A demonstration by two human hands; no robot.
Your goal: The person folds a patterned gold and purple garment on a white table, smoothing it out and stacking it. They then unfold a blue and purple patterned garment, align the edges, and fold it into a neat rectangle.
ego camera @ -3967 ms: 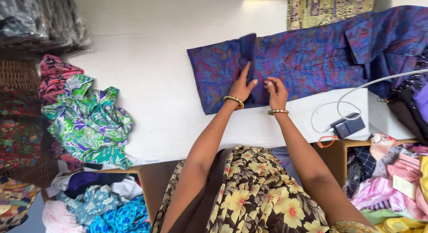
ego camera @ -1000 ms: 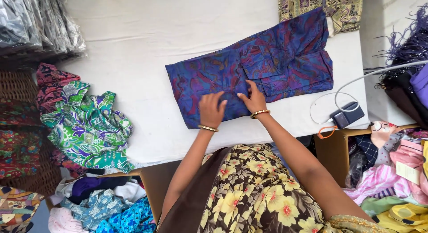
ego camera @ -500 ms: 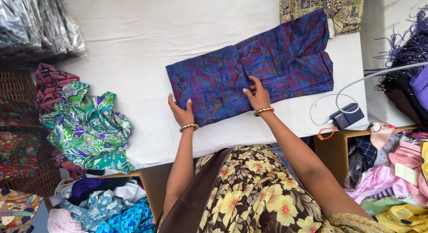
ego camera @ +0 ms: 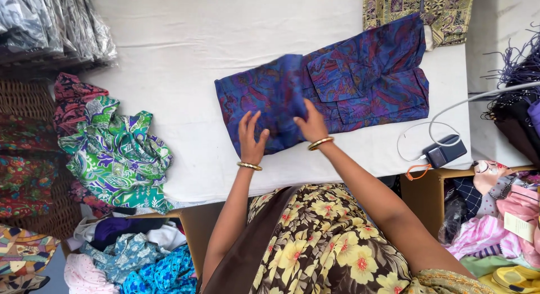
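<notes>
- Two hands work the same blue-purple patterned garment [ego camera: 360, 83], which lies on the white table [ego camera: 225, 41], toward its right half and well back from the near edge.
- The left hand [ego camera: 251, 139] is spread, fingers apart, at the near-left end of the cloth; whether the palm presses down or just hovers I cannot tell.
- The right hand [ego camera: 311, 124] pinches a raised flap of the garment, which stands up and looks blurred.
- Likely slip: with the flap held at one spot only, the layers under it could drag and skew, leaving the edges out of line.
- If the left hand bears no weight, the whole piece could slide along the smooth table.
- To the right, a small dark device [ego camera: 444, 150] with a white cable [ego camera: 444, 111] lies just beside the cloth; a wide sweep could catch the cable.
- To the left, a loose green printed cloth [ego camera: 121, 159] hangs over the near edge, well apart.
</notes>
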